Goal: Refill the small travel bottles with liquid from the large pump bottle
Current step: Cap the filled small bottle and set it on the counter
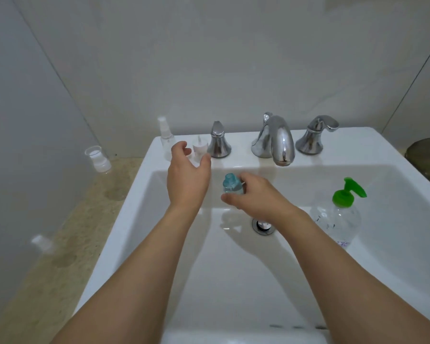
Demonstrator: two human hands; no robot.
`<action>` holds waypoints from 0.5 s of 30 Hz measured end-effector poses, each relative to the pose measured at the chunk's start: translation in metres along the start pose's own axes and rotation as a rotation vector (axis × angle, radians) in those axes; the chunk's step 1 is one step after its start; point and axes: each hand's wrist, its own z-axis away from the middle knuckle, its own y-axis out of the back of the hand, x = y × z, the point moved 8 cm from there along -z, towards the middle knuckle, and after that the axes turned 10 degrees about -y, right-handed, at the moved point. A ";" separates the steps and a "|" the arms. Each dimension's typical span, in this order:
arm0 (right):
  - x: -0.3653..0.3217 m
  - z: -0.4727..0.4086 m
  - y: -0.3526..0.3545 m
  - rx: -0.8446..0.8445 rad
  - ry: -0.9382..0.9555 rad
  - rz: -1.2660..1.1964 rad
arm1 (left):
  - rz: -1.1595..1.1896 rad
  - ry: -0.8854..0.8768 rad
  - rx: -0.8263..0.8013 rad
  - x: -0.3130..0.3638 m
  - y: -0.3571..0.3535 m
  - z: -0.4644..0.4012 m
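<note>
My right hand (253,194) grips a small blue travel bottle (230,186) over the white sink basin (233,281); its neck is uncapped. My left hand (188,175) hovers open, fingers spread, just in front of a white spray cap (199,148) that lies on the sink's back ledge. A clear spray travel bottle (165,134) stands on the ledge's far left corner. The large clear pump bottle (338,219) with a green pump head stands inside the basin at the right.
A chrome faucet spout (277,140) and two chrome handles (217,141) (315,136) line the back ledge. Two clear caps (98,158) (42,243) sit on the beige counter at the left. The drain (263,225) lies below my right wrist. A dark object (426,157) is at the right edge.
</note>
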 end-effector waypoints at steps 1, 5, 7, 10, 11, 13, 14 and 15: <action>0.001 -0.001 0.000 -0.002 -0.003 0.010 | 0.024 0.017 -0.014 -0.004 -0.002 -0.001; 0.002 -0.004 0.001 0.011 0.004 0.082 | 0.026 0.011 -0.021 -0.007 -0.002 -0.006; 0.000 -0.004 0.001 0.007 0.006 0.085 | 0.029 0.007 -0.001 -0.006 0.000 -0.007; -0.001 -0.002 0.000 -0.004 0.003 0.091 | 0.019 -0.012 0.007 -0.005 0.000 -0.008; -0.002 -0.001 0.000 -0.006 0.004 0.094 | 0.013 -0.016 0.007 -0.004 0.001 -0.008; -0.003 0.000 0.001 -0.004 0.001 0.096 | 0.001 -0.020 0.001 -0.002 0.000 -0.008; -0.003 0.001 0.001 -0.007 0.000 0.099 | -0.009 -0.025 0.000 -0.002 0.000 -0.009; -0.002 0.000 0.001 -0.010 -0.007 0.099 | -0.022 -0.033 -0.007 -0.001 0.000 -0.010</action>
